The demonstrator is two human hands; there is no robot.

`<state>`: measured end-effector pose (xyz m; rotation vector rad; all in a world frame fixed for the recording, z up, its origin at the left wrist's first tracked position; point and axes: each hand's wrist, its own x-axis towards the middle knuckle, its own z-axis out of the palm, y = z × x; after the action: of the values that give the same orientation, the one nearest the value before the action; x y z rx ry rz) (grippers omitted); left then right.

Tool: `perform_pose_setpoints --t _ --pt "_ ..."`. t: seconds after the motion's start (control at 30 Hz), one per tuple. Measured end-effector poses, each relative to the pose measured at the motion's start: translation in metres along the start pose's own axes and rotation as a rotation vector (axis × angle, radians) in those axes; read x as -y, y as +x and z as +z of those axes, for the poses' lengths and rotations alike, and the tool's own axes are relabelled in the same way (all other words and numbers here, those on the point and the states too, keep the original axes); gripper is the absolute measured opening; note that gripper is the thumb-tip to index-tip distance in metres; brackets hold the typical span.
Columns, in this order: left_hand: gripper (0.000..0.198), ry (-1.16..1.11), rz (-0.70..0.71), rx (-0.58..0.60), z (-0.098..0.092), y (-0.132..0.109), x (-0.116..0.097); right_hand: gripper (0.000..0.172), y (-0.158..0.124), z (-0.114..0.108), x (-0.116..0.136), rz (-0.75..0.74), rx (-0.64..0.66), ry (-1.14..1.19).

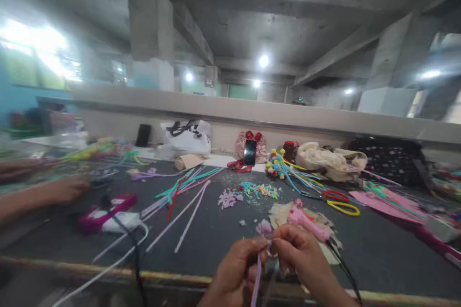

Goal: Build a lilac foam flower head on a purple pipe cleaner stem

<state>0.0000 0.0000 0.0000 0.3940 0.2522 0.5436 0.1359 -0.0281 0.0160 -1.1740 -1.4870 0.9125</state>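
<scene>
Near the table's front edge, my left hand (240, 266) is closed round a lilac pipe cleaner (256, 280), which hangs down below the fingers. My right hand (300, 252) meets it there, thumb and fingers pinched together; what lies between its fingertips is too small to make out. Just above the fingertips shows a lilac flower-like piece (264, 227); whether it is joined to the pipe cleaner I cannot tell. Behind my right hand a pink glue gun (306, 220) lies on a crumpled beige cloth (279, 213), its black cord running down to the right.
Small lilac, teal and cream pieces (252, 193) are scattered mid-table. Loose pipe cleaners (192, 218) lie left, red-and-yellow-handled scissors (338, 200) right. A phone (249, 152) stands at the back. A magenta-and-white glue gun (111, 216) lies near another person's hand (68, 188).
</scene>
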Motion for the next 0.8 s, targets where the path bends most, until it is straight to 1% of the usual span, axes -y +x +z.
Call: perform_pose_setpoints --t 0.13,0.23,0.3,0.4,0.47,0.6,0.8 --pt "0.014 -0.007 -0.007 -0.035 0.005 -0.003 -0.002 0.018 -0.002 -0.003 0.005 -0.017 0.008 -0.034" --pt "0.016 0.019 0.011 -0.079 0.006 -0.003 -0.002 0.016 -0.001 -0.013 0.012 -0.065 0.019 -0.124" --pt "0.017 0.022 0.042 -0.087 0.004 -0.003 -0.001 0.014 0.002 -0.023 0.020 -0.146 0.044 -0.203" --pt "0.018 0.045 0.079 -0.077 0.000 -0.001 0.002 0.014 0.008 -0.035 0.034 -0.323 0.125 -0.323" --pt "0.019 0.073 0.087 -0.073 -0.002 0.001 0.004 0.014 0.012 -0.039 0.041 -0.380 0.183 -0.393" --pt "0.017 0.085 0.103 -0.087 -0.002 0.002 0.007 0.012 0.016 -0.036 0.047 -0.383 0.258 -0.481" --pt "0.018 0.116 0.108 -0.104 -0.005 0.005 0.009 0.008 0.020 -0.033 0.046 -0.412 0.293 -0.619"
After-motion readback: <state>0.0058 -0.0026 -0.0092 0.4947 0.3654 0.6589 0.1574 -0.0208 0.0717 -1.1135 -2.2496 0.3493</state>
